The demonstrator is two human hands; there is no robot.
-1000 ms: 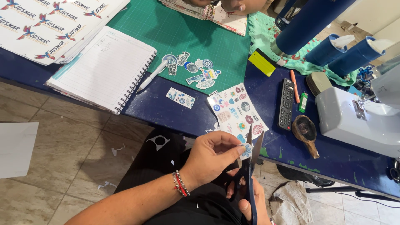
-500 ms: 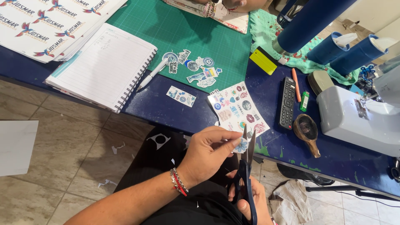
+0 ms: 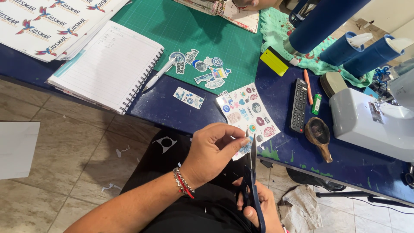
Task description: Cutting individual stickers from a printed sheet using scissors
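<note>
A small sticker cutout [image 3: 246, 147] is pinched in the left hand [image 3: 211, 151], held against the blades. The scissors [image 3: 251, 181] are clenched in the right hand [image 3: 258, 211], over the lap so that trimmings fall clear of the table [image 3: 172, 112].

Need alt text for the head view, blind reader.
Left hand pinches a small sticker cutout against dark-handled scissors held in the right hand, over the person's lap. Beyond, a blue table holds a sticker sheet, notebook and remote.

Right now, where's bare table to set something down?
Free: blue table strip between notebook and sticker sheet; green mat above the cut stickers. Crowded: right side around remote, wooden bowl, white machine.
</note>
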